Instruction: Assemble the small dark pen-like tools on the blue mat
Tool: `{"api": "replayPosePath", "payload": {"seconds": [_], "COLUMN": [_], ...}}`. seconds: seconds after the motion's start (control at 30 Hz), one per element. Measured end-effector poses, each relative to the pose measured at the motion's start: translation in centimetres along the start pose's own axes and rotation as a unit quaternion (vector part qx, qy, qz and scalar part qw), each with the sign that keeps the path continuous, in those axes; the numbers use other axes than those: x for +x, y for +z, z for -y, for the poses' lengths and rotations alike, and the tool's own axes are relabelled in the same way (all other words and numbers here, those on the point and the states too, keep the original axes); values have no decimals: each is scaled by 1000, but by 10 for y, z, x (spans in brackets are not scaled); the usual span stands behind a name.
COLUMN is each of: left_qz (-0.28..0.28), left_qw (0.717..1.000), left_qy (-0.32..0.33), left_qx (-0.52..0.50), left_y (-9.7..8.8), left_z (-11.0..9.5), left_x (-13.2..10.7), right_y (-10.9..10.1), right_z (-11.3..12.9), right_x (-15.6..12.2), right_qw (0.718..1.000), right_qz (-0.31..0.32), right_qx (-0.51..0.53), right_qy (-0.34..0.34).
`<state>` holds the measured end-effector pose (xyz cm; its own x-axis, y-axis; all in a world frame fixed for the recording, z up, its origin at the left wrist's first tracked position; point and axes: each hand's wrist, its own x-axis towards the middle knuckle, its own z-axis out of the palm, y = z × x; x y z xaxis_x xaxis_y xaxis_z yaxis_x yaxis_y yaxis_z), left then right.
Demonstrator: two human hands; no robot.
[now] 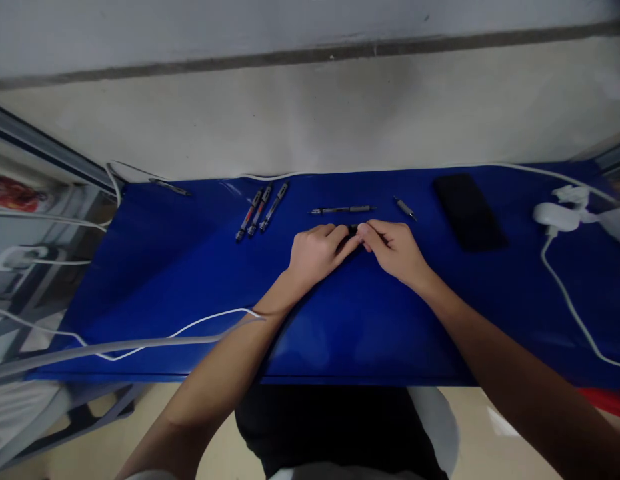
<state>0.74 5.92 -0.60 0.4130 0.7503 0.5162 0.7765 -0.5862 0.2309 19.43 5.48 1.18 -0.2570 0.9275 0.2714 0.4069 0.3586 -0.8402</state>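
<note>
My left hand (316, 253) and my right hand (393, 248) meet over the middle of the blue table (320, 333). Both are closed, fingertips pinching a small black piece (353, 229) between them. Mostly covered by the fingers, its full shape cannot be made out; it looks like part of a pen. Just beyond the fingers lies a slim pen body (343, 209) without a visible grey barrel. A short grey pen part (405, 208) rests beyond my right hand. Three pens (260, 210) lie side by side to the left of my left hand.
A black phone (469, 212) lies on the right. Farther right is a white plug (560, 217) with its cable. Another pen (170, 187) sits at the far left corner. A white cable (175, 335) crosses near my left forearm. The wall (300, 120) borders the table's back.
</note>
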Motion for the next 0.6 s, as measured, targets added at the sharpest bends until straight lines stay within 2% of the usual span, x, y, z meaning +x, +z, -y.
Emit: {"api": "replayPosePath", "payload": {"seconds": [0.13,0.3,0.6], "left_qz": [-2,-6,-11], "left_qw": [1000,1000,989], "left_qy": [-1,-22,-147], "left_qx": [-2,-16,-14], "left_y": [-1,-3,-4], "left_z": [-1,-3,-4], "left_x": [1,2,6], "right_y": [-1,-3,-5], "right_z": [-4,-7,-20], "right_x": [1,3,8], "right_qw": [999,997,992], "right_qz": [-15,-42,-89], "right_qx": [30,25,80], "right_qy": [40,51,41]}}
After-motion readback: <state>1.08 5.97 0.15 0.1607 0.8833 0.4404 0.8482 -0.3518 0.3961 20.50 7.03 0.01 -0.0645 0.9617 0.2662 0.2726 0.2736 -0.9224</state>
